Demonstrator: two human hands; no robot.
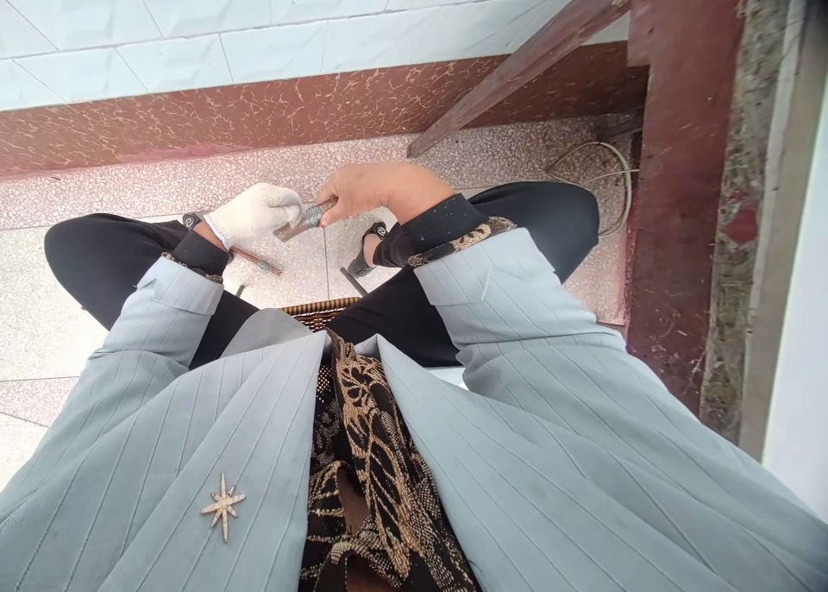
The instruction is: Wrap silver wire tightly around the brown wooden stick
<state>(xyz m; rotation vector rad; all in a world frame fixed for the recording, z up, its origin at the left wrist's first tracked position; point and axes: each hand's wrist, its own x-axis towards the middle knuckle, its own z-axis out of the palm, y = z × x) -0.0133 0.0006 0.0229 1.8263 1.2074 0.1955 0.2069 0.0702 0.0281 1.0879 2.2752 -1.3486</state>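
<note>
Head view: I look steeply down; jacket (174, 437) close, left hand (255, 214) and right hand (372, 186) farther, wall (278, 44) beyond.

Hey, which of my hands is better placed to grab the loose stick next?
Probably your left hand: its glove is nearer the loose stick. The right hand sits farther away and pinches the held stick, which it could likely support alone.

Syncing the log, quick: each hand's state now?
Left hand, white-gloved: fingers curled against a short brown stick wrapped in grey wire; grip unclear.
Right hand, bare: closed, holding that stick.
</note>
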